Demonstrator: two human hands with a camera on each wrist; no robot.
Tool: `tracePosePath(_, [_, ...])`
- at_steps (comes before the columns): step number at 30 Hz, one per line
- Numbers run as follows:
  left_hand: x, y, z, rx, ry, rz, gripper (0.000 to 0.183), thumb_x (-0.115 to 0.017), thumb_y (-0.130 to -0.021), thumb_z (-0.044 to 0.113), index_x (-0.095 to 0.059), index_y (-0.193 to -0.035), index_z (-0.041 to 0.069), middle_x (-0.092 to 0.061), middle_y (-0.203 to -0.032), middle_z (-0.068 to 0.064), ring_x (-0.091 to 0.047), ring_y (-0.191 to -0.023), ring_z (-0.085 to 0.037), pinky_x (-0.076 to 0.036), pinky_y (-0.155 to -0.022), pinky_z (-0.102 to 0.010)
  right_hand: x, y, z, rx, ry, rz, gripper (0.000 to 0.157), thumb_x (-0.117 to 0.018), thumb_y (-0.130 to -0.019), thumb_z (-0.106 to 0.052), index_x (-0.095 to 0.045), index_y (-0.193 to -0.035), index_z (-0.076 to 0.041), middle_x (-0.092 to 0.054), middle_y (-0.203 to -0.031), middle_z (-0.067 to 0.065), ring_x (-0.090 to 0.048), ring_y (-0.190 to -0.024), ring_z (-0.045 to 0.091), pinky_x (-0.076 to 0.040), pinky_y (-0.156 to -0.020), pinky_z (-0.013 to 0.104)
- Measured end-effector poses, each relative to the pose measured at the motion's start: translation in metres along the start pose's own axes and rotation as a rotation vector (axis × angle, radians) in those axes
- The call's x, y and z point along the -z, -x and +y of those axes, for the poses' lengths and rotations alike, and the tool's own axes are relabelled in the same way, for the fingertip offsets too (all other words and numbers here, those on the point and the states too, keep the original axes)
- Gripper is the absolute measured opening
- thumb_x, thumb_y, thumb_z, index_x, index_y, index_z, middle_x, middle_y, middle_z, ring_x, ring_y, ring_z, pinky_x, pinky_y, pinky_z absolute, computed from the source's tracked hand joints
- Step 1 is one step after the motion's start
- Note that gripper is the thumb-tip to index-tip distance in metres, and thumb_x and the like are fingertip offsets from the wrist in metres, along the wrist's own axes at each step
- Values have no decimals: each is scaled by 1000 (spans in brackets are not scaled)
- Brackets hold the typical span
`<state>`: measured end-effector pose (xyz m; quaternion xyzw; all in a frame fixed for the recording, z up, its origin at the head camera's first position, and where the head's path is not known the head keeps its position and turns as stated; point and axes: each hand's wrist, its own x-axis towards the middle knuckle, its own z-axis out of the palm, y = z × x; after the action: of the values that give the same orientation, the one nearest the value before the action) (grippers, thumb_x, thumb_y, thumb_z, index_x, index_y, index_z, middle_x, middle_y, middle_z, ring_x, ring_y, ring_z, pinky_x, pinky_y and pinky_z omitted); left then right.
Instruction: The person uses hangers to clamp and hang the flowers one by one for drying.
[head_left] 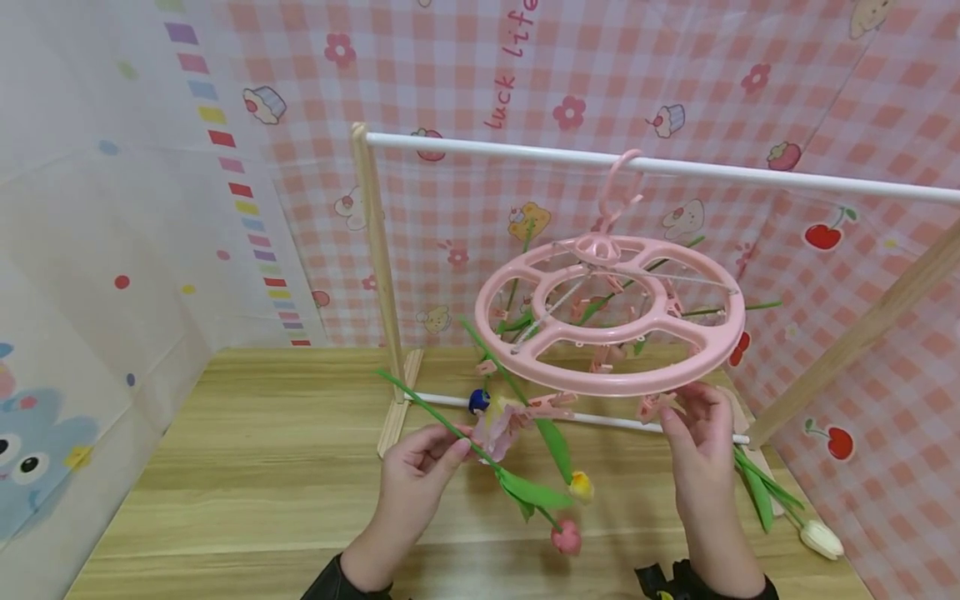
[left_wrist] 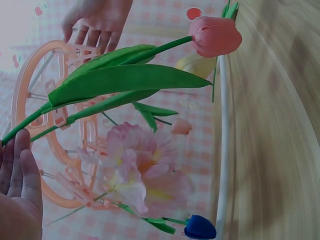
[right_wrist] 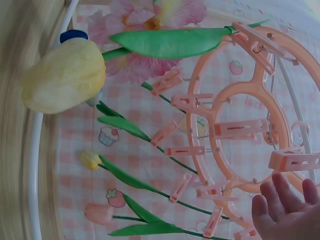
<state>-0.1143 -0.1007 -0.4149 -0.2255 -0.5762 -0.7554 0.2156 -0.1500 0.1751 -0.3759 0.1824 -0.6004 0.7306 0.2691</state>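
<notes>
My left hand (head_left: 423, 467) pinches the green stem of a pink tulip (head_left: 566, 537) between thumb and fingers. The tulip's bloom points down and right, in front of the drying rack. My right hand (head_left: 701, 433) is at the front right edge of the round pink hanging rack (head_left: 611, 385), its fingertips right at a pink clothespin (head_left: 652, 407). In the right wrist view its fingers are loosely extended beside that clothespin (right_wrist: 295, 160). A yellow tulip (head_left: 581, 486) and a ruffled pink flower (left_wrist: 145, 170) hang from clips near the left hand.
The rack hangs by its hook (head_left: 618, 187) from a white rod (head_left: 487, 148) between wooden posts. More tulips, including a blue one (left_wrist: 200, 227), hang from its clips. A white tulip (head_left: 821, 539) lies on the wooden table (head_left: 247, 500) at right. A checked cloth stands behind.
</notes>
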Motion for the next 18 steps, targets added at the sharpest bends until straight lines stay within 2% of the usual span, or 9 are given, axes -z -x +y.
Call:
tracePosePath(2, [0,0,0,-1,-11,-1,12,-54,-86,-14,-55,-94,-21,-67,-94,-9,-65,-78,-20,-55,-69,-36,0,-1,0,-12,-28,-29,27,-44,-92,11,-44,-116,-1,-52,-108,11,-51,-101,20,-46,-84,20])
tracePosePath(6, [0,1,-1,13,-20,9,11,-56,-85,-13,-57,-94,-20,-65,-89,-20,-64,-77,-20,-56,-69,-29,0,-1,1,11,-69,-42,21,-40,-93,13,-49,-110,4,-57,-94,11,-56,-84,18,-48,-76,22])
tracePosePath(9, [-1,1,0,12,-17,11,12,-56,-84,-14,-57,-94,-20,-63,-86,-26,-64,-77,-18,-55,-68,-26,0,-1,1,22,-77,-21,19,-41,-92,14,-52,-104,5,-59,-91,10,-57,-78,17,-49,-71,21])
tracePosePath(13, [-2,1,0,33,-21,19,12,-58,-84,-13,-58,-94,-18,-64,-87,-24,-64,-77,-16,-55,-68,-23,1,-1,-1,13,-107,-2,19,-45,-88,18,-51,-103,7,-60,-95,12,-56,-81,17,-50,-68,19])
tracePosePath(16, [-2,1,1,58,-31,21,11,-58,-84,-12,-60,-94,-16,-65,-88,-23,-64,-77,-17,-55,-69,-23,1,0,-4,-20,-68,2,25,-48,-86,19,-50,-108,7,-60,-98,12,-56,-86,18,-51,-69,19])
tracePosePath(18, [-2,2,1,68,-31,16,11,-59,-84,-11,-60,-94,-15,-64,-88,-23,-64,-78,-18,-55,-69,-25,0,1,-6,-56,0,4,29,-52,-84,18,-50,-111,6,-60,-99,11,-56,-89,19,-51,-71,19])
